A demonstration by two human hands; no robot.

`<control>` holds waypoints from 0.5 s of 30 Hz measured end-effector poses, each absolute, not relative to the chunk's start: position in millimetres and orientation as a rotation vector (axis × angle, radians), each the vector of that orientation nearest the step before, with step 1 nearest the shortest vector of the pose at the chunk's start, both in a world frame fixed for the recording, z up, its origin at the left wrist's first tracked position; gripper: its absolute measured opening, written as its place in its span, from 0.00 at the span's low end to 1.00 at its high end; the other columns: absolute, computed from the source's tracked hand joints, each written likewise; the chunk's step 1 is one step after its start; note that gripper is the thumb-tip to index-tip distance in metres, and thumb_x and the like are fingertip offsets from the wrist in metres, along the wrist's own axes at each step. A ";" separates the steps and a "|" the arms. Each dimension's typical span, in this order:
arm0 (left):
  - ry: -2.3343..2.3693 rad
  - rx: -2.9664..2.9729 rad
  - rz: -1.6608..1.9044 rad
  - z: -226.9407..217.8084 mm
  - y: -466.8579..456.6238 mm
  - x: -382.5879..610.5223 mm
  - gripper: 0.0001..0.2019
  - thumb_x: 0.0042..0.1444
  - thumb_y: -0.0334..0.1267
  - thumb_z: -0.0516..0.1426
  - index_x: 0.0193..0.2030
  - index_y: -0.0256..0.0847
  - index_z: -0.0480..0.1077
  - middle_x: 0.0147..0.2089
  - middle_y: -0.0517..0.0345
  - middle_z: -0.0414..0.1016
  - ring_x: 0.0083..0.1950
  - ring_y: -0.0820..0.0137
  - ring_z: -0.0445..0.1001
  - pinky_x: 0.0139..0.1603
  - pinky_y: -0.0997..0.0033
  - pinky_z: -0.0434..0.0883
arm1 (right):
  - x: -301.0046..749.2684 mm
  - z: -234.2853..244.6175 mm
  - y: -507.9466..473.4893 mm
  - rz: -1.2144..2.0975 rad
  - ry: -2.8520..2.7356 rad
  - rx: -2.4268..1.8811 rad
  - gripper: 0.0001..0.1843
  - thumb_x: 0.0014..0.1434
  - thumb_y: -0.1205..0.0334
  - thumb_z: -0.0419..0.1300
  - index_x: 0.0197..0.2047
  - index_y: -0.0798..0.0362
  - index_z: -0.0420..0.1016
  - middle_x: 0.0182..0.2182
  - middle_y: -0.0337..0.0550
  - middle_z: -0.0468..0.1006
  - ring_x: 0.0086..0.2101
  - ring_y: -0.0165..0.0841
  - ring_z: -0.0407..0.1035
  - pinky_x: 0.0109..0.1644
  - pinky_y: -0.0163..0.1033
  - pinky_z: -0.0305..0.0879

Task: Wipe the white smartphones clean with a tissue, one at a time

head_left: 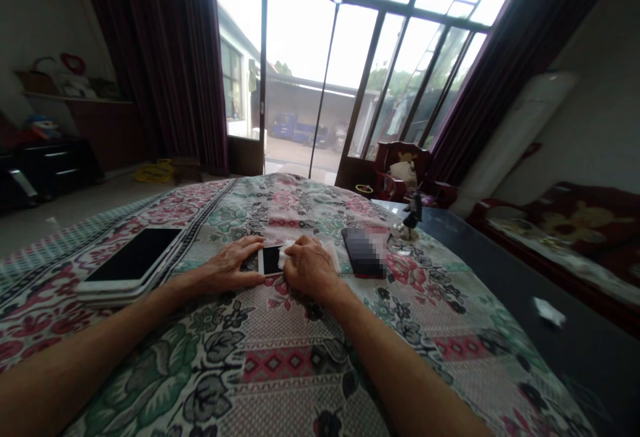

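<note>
A white-framed smartphone (pixel 271 260) with a dark screen lies flat on the patterned tablecloth (pixel 280 330). My left hand (pixel 234 263) steadies its left end, the index finger at the far edge and the thumb at the near edge. Pressed onto the right part of the screen is a crumpled white tissue (pixel 332 254), bunched in the curled fingers of my right hand (pixel 311 269). That hand covers the phone's right end. To the left, a stack of white-edged tablets (pixel 135 257) has a black screen on top. A dark flat case or device (pixel 353 251), partly pixelated, lies to the right.
A small dark figurine (pixel 413 213) stands near the table's right edge. Beyond it is a dark low surface with a crumpled white paper (pixel 549 312). Carved wooden seats (pixel 565 223) are at the right. Glass doors (pixel 320 83) and purple curtains (pixel 160 57) stand ahead.
</note>
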State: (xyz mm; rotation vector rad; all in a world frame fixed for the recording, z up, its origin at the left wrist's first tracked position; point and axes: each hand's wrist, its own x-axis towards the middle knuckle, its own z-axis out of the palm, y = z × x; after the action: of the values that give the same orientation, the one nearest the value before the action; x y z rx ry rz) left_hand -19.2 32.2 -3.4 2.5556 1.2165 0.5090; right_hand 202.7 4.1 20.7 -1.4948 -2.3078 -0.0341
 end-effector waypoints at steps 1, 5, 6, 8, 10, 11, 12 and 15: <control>1.208 2.558 0.511 -3.5 32.8 -19.4 0.34 0.54 0.56 0.56 0.65 0.42 0.59 0.68 0.44 0.59 0.67 0.50 0.57 0.67 0.50 0.56 | 206.3 21.6 6.4 -0.028 -2.278 -1.543 0.11 0.58 0.63 0.56 0.38 0.49 0.80 0.41 0.47 0.76 0.44 0.37 0.67 0.46 0.39 0.63; 1.200 2.552 0.511 -4.6 34.8 -20.8 0.34 0.54 0.56 0.57 0.65 0.46 0.58 0.68 0.47 0.59 0.67 0.51 0.57 0.67 0.50 0.56 | 220.6 24.6 14.1 -0.042 -2.197 -1.706 0.12 0.59 0.60 0.55 0.38 0.51 0.80 0.42 0.50 0.75 0.44 0.38 0.67 0.45 0.40 0.63; 1.199 2.552 0.510 -4.5 34.8 -21.0 0.34 0.54 0.56 0.57 0.66 0.47 0.58 0.68 0.47 0.58 0.67 0.51 0.56 0.67 0.50 0.55 | 223.4 25.2 15.3 -0.052 -2.175 -1.746 0.12 0.60 0.60 0.55 0.37 0.51 0.80 0.42 0.51 0.75 0.44 0.39 0.67 0.45 0.41 0.63; 1.199 2.553 0.512 -3.7 34.2 -20.7 0.34 0.54 0.56 0.56 0.66 0.46 0.58 0.68 0.47 0.58 0.67 0.51 0.56 0.67 0.50 0.55 | 226.9 26.5 16.0 -0.079 -2.127 -1.820 0.13 0.60 0.60 0.54 0.37 0.54 0.80 0.43 0.53 0.75 0.44 0.40 0.67 0.45 0.41 0.63; 1.204 2.550 0.517 -2.8 33.2 -20.0 0.34 0.54 0.56 0.56 0.65 0.44 0.59 0.68 0.46 0.58 0.67 0.51 0.56 0.67 0.51 0.55 | 226.8 27.2 14.7 -0.113 -2.085 -1.882 0.14 0.61 0.61 0.54 0.38 0.56 0.80 0.44 0.55 0.74 0.46 0.42 0.67 0.45 0.42 0.62; 1.206 2.548 0.525 -2.4 32.7 -19.5 0.34 0.54 0.56 0.56 0.65 0.44 0.60 0.68 0.46 0.59 0.67 0.51 0.57 0.67 0.51 0.55 | 225.5 27.2 13.5 -0.131 -2.078 -1.902 0.14 0.61 0.62 0.53 0.38 0.57 0.79 0.44 0.56 0.74 0.46 0.42 0.66 0.45 0.42 0.62; 1.204 2.546 0.534 -2.1 32.4 -19.0 0.34 0.54 0.56 0.57 0.65 0.44 0.60 0.68 0.46 0.59 0.67 0.51 0.57 0.67 0.51 0.55 | 223.3 26.7 12.1 -0.149 -2.084 -1.908 0.14 0.61 0.62 0.53 0.39 0.57 0.79 0.45 0.56 0.73 0.46 0.43 0.66 0.44 0.42 0.62; 1.192 2.547 0.557 -2.2 32.3 -17.8 0.34 0.53 0.56 0.57 0.65 0.46 0.61 0.67 0.47 0.61 0.66 0.52 0.58 0.67 0.51 0.56 | 213.1 23.7 6.8 -0.196 -2.164 -1.838 0.13 0.62 0.63 0.52 0.40 0.56 0.78 0.45 0.55 0.73 0.46 0.42 0.65 0.44 0.42 0.62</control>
State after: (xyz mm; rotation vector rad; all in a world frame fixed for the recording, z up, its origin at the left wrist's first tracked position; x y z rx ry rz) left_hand -17.8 32.3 -2.2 2.5466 1.1921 0.5567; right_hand 213.1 6.8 23.7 -1.8382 -2.1635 -0.1956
